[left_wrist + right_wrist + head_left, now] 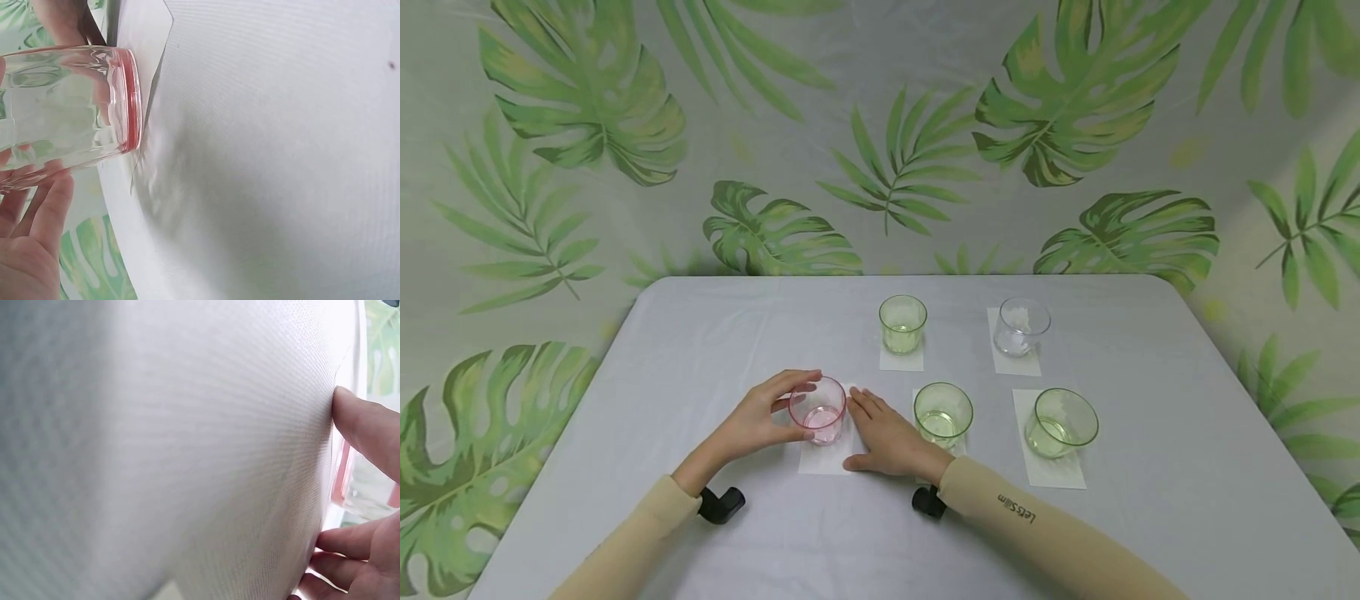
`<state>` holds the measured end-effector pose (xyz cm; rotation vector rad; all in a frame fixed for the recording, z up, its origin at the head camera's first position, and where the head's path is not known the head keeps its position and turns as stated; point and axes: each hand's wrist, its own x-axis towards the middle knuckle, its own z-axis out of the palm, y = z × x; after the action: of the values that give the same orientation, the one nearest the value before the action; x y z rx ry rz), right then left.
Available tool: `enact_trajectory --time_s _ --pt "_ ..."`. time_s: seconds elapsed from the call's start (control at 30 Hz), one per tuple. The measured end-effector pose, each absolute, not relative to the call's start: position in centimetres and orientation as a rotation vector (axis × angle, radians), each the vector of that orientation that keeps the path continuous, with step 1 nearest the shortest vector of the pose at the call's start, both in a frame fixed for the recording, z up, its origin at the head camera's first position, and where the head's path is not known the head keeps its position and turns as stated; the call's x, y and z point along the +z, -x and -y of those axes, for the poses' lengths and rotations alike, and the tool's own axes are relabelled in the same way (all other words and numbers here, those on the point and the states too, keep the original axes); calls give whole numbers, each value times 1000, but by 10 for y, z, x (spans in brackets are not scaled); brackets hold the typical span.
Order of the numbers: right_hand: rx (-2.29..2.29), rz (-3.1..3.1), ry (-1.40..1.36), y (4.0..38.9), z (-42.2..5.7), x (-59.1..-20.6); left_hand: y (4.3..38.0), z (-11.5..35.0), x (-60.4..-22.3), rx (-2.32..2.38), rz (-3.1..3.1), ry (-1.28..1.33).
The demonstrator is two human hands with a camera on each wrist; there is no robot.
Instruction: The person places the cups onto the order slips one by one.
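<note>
A pink-rimmed glass (817, 408) stands upright on a white paper slip (823, 463), left of the table's middle. My left hand (754, 427) holds it from the left, thumb at the near side and fingers at the far side. In the left wrist view, the pink base of the glass (69, 106) sits on or just above the paper, and fingers (55, 209) touch its wall. My right hand (883, 435) lies flat with fingers extended, pressing the paper's right edge beside the glass. Its fingertips and thumb (365, 428) touch the surface in the right wrist view.
Close to the right wrist stands a green glass (943, 421) on paper. Another green glass (1062, 429) is farther right on its slip (1060, 475). At the back are a third green glass (902, 323) and a clear glass (1021, 333), on slips. A white cloth covers the table (715, 333).
</note>
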<state>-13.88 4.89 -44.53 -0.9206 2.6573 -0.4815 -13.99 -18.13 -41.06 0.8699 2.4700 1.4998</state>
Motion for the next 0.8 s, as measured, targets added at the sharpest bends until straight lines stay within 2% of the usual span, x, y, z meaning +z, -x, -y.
enact_trajectory --time_s 0.2,0.8 --pt "-485 -2659 926 139 -50 -447 150 188 -437 1478 -2514 -923" --pt "-462 -2746 986 130 -51 -436 152 192 -431 1470 -2577 -1005"
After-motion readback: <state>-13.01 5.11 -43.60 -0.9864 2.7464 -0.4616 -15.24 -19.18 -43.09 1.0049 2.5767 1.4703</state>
